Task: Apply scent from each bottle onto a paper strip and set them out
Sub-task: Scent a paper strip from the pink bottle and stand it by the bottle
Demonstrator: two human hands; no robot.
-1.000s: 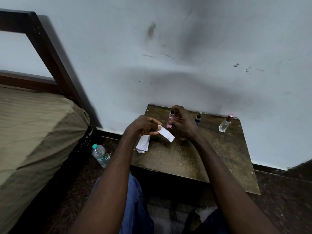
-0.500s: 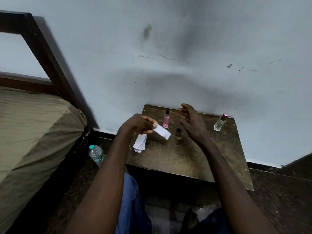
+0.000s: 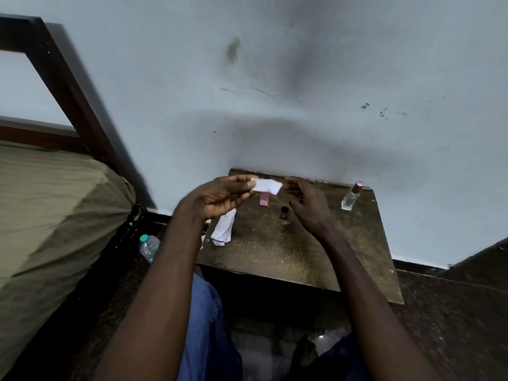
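My left hand point(image 3: 220, 196) pinches a white paper strip point(image 3: 268, 186) by its left end and holds it level above the small wooden table point(image 3: 275, 251). My right hand point(image 3: 308, 204) hovers just right of the strip's free end with relaxed fingers, holding nothing. Below the strip a pink bottle point(image 3: 264, 199) stands on the table, partly hidden by the strip. Its small dark cap point(image 3: 284, 212) sits beside it. A clear bottle with a pink cap point(image 3: 351, 196) stands at the table's far right. A stack of spare strips point(image 3: 224, 229) lies at the left edge.
The table stands against a pale wall point(image 3: 275, 105). A bed with an olive cover point(image 3: 55, 210) and dark wooden frame fills the left. A plastic water bottle point(image 3: 149, 247) lies on the floor between bed and table. My knees in blue jeans are under the table's near edge.
My right hand let go of the pink bottle, leaving it standing with its cap off beside it. My left hand raised the strip up and away, and my right hand came up to its free end.
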